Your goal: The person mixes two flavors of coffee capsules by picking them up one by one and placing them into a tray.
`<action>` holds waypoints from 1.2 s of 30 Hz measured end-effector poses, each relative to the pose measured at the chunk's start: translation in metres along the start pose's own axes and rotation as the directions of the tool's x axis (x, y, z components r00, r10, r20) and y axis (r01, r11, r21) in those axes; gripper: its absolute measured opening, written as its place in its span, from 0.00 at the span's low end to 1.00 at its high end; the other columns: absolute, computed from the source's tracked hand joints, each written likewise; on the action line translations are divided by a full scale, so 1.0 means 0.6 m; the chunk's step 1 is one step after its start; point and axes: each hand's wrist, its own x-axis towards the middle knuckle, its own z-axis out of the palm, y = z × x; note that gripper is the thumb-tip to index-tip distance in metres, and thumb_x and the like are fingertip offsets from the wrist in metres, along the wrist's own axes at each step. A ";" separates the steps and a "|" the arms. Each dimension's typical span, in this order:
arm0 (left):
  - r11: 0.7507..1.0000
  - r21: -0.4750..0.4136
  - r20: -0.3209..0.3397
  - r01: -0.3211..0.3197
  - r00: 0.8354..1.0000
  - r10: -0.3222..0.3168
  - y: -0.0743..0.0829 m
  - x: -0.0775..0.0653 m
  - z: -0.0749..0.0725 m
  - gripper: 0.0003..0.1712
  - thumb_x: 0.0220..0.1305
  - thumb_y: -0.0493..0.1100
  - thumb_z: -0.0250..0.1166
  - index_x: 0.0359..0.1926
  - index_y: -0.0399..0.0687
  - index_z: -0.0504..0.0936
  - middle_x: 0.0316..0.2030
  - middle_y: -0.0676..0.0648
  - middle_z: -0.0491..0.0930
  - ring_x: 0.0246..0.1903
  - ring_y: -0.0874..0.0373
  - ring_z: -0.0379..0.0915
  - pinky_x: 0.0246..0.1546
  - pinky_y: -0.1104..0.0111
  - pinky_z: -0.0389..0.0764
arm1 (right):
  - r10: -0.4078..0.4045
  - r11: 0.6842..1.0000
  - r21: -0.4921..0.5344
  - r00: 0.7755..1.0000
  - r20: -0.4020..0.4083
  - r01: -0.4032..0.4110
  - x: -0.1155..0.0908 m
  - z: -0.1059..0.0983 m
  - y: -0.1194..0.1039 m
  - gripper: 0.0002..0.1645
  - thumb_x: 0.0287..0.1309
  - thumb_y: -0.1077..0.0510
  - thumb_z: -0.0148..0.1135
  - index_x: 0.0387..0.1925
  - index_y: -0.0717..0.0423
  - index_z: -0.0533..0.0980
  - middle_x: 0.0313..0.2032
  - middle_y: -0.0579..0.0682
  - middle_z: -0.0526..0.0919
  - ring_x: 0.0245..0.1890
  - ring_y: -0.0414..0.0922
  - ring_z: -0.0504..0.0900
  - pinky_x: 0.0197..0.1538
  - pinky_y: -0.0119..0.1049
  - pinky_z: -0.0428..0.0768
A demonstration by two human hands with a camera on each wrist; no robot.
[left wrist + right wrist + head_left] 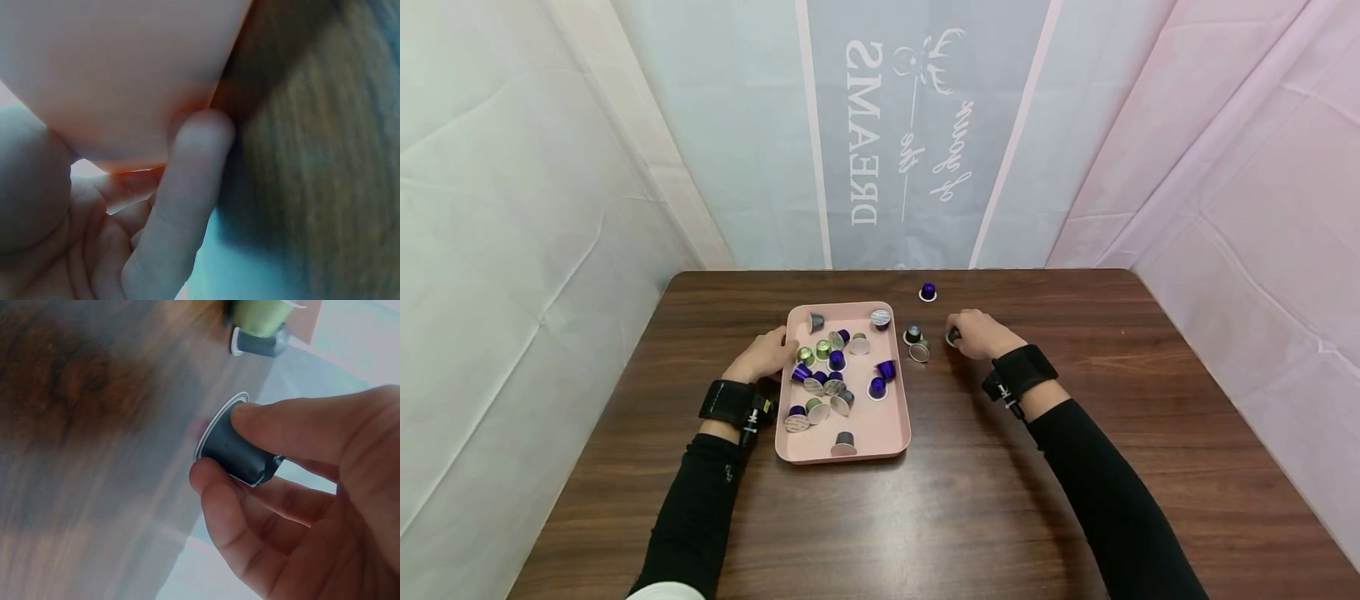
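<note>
In the right wrist view my right hand (281,487) pinches a black coffee capsule (234,444) between thumb and fingertips, close over the table. The head view has that hand (981,335) to the right of a pink tray (872,433). My left hand (762,354) grips the tray's left edge, thumb over the rim; the left wrist view looks at the tray's wall (125,81) from close up, with fingers around it. Inside the tray lie several purple, green and grey capsules, such as a purple one (877,387) and a grey one (844,442).
Between the tray and my right hand stand a dark capsule (913,334) and a green one (919,352) tipped over. A purple capsule (928,291) stands near the back edge of the wooden table (1000,508). Cloth curtains (760,133) hang behind and at both sides.
</note>
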 end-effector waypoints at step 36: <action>1.000 0.007 -0.005 0.010 1.000 -0.010 0.000 0.003 -0.001 0.24 0.73 0.44 0.43 0.63 0.33 0.62 0.49 0.31 0.74 0.38 0.45 0.79 0.28 0.61 0.82 | -0.232 0.971 -0.051 0.973 0.002 0.232 -0.004 -0.040 -0.201 0.14 0.60 0.64 0.59 0.48 0.59 0.77 0.42 0.54 0.76 0.32 0.45 0.72 0.34 0.36 0.71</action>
